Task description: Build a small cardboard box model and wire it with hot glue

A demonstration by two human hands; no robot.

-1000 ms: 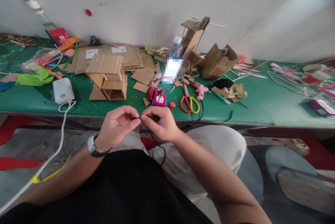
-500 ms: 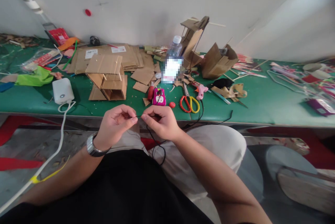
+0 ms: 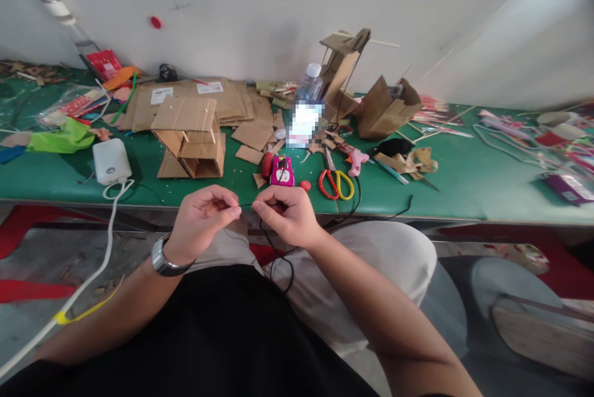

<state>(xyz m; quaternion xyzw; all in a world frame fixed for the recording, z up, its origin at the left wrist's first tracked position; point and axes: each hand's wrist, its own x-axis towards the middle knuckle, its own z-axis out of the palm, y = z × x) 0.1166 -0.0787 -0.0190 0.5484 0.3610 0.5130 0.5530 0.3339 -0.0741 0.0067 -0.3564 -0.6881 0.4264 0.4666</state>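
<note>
A thin black cord runs between my two hands above my lap, just in front of the table edge. My left hand pinches one end between thumb and fingertips. Facing it, my right hand pinches the same cord, and a loop of it hangs down over my trousers. Right behind my hands lies a pink box with a cartoon face, beside a red cap. Scissors with one red and one yellow handle rest to the right, next to a pink glue gun.
On the green table a cardboard structure stands at left, near a white power block with a cable. Behind are flat cardboard sheets, a bottle, a blurred-out phone-like screen and a paper bag.
My hands have drawn slightly apart, the left one shifting a little to the left, so a longer stretch of black cord shows between them.
</note>
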